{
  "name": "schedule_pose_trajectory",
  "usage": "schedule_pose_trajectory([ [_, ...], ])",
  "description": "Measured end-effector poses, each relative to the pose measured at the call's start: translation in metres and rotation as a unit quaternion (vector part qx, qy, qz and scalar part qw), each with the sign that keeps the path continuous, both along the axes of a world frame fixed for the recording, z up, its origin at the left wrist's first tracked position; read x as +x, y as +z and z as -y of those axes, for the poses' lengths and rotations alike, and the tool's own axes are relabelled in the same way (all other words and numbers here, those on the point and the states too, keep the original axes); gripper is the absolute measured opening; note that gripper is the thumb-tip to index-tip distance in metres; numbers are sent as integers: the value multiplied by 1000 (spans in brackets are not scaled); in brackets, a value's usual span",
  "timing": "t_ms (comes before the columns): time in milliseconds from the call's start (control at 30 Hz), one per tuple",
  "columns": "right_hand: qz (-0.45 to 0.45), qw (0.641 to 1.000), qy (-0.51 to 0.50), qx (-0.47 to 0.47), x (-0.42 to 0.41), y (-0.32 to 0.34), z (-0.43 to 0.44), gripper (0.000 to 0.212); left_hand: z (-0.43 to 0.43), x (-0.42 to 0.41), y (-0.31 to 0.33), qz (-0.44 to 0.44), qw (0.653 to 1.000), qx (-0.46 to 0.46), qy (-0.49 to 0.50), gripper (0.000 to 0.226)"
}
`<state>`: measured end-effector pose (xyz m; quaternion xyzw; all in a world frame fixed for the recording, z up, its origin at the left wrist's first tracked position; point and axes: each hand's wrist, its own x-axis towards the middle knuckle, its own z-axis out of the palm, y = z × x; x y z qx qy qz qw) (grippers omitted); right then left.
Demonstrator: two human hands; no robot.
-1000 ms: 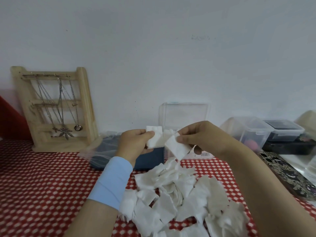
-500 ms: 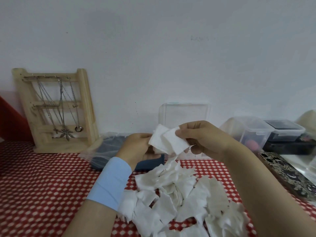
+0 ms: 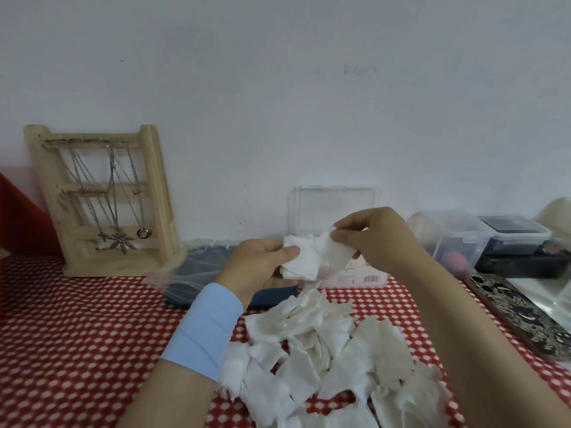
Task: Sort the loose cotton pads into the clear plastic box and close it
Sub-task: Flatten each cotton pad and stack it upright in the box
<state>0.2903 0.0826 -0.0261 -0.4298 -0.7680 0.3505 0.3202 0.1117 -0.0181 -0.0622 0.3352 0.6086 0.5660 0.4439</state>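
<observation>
While the hands were a little apart a second ago, the right hand has now brought its pad up against the small stack of pads in the left hand. The left fingers and thumb curl round the stack. The right fingers pinch the pad's edge. Behind both hands stands the clear box, lid up against the wall, its inside mostly hidden. The pile of loose pads lies on the red dotted cloth. To the right, a clear tub holds something pink, beside a dark-lidded box.
</observation>
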Motion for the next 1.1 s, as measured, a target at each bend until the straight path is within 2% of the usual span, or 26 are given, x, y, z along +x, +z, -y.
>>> schedule_pose_trajectory([
  [67, -55, 998, 14, 9, 4, 5, -1, 3, 1, 0, 1, -17, 1000, -7, 2, 10],
  [133, -91, 991, 90, -30, 2, 9, 7, 4, 2, 2, 1, -20, 1000, -5, -12, 9],
  [233, -51, 987, 154, -16, -8, 1, 15, 8, 2, 5, 3, -15, 999, -14, -34, 14],
  [433, -42, 989, 140, 10, -15, -8, 11, 9, 5, 6, 8, 20, 999, -3, -46, 30],
  [600, 14, 990, 95, 104, -19, -16, 10, 15, 7, 1, 9, 64, 994, -2, -91, 45],
  [733, 68, 976, 59, 198, -20, -16, 13, 10, 12, -5, 9, 27, 985, 11, -167, 28],
  [933, 56, 980, 108, 155, -23, -19, 21, 10, 10, -5, 6, -8, 989, 38, -146, 34],
  [1033, 85, 981, 96, 145, -23, -19, 21, 24, 11, -5, 6, -25, 990, 44, -132, 33],
  [1100, 89, 979, 78, 165, -24, -20, 20, 17, 10, -3, 7, -30, 991, 41, -124, 33],
])
